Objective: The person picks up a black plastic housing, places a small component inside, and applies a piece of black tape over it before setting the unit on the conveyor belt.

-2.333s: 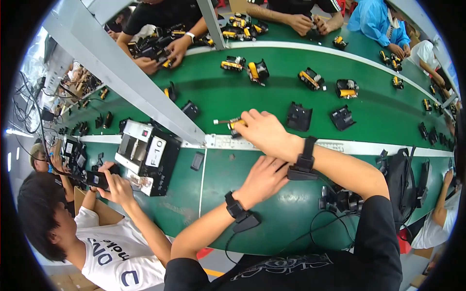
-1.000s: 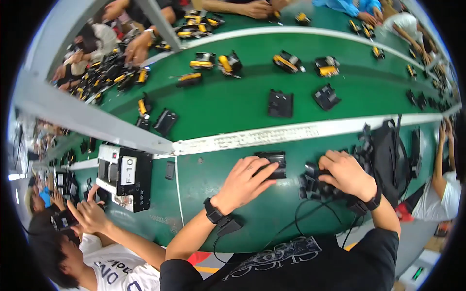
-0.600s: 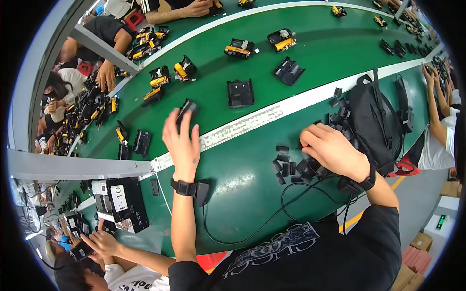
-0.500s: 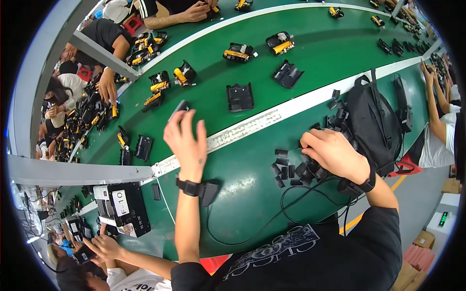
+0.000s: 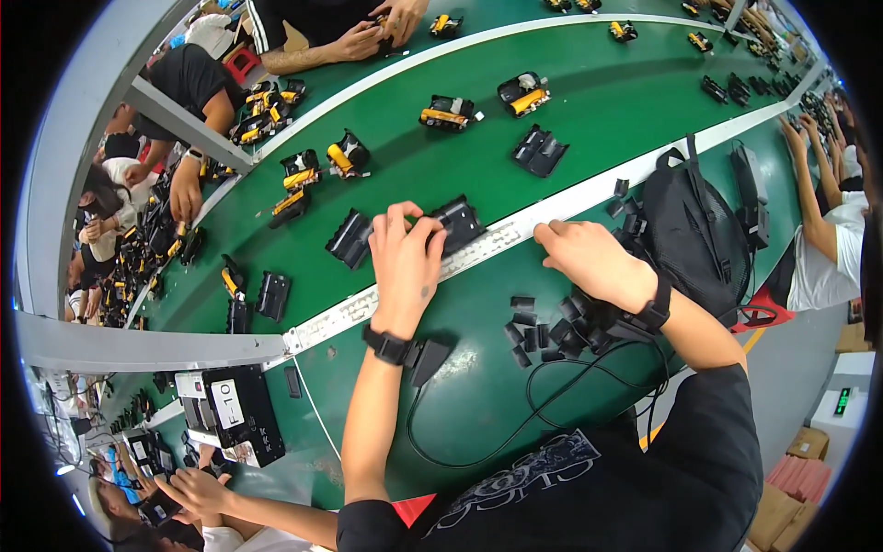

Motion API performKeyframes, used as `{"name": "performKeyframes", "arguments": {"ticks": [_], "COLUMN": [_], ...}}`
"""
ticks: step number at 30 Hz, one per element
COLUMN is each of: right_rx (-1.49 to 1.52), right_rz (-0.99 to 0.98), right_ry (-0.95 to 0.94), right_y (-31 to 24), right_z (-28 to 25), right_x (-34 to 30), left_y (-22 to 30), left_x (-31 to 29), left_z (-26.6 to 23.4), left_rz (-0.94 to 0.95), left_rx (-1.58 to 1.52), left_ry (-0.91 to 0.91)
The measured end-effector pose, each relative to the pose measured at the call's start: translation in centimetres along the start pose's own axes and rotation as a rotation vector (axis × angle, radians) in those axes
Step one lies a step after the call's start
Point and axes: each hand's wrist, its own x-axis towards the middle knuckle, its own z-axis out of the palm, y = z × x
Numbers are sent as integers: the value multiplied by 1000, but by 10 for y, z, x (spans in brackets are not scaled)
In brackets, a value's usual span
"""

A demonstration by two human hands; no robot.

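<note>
My left hand (image 5: 407, 262) is over the white rail along the green belt, its fingers bent and closed at the left edge of a black plastic shell (image 5: 460, 224). A second black shell (image 5: 349, 239) lies on the belt just left of that hand. To the right, my right hand (image 5: 600, 264) hovers near the rail with thumb and fingers pinched together; whatever they hold is hidden. Below it, small curved black plastic pieces (image 5: 572, 333) lie in a loose pile on the green table. Another open black shell (image 5: 540, 150) rests farther back on the belt.
Yellow-and-black assemblies (image 5: 448, 112) dot the belt. A black mesh backpack (image 5: 694, 225) stands right of the pile, with a black cable (image 5: 515, 432) looping nearby. A grey metal post (image 5: 156, 327) juts in at left, near a black box (image 5: 241, 414). Other people work around the belt.
My right hand has left the small-piece pile and moved left toward the rail. My left hand has moved right, from one shell to the other, which now lies nearer the rail.
</note>
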Motion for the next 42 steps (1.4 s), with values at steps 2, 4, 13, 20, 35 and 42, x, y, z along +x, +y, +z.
{"name": "performKeyframes", "arguments": {"ticks": [2,4,13,20,35,42], "right_rx": [72,112,129,168,233,274], "right_rz": [51,66,77,110,-55,-144], "right_ry": [3,-11,47,65,82,219], "right_y": [1,1,1,-2,0,-15], "right_z": [-3,-7,-12,-3,-10,-15], "right_x": [-4,-3,-13,-14,0,30], "left_y": [-2,-2,-16,-12,0,14], "left_x": [-21,-42,-66,-67,-63,-69], "left_z": [-14,-26,-24,-23,-29,-29], "left_rz": [-11,-55,-101,-39,3,102], "left_rx": [-60,-204,-314,-259,-376,-123], "left_ry": [-28,-72,-43,-15,12,-34]}}
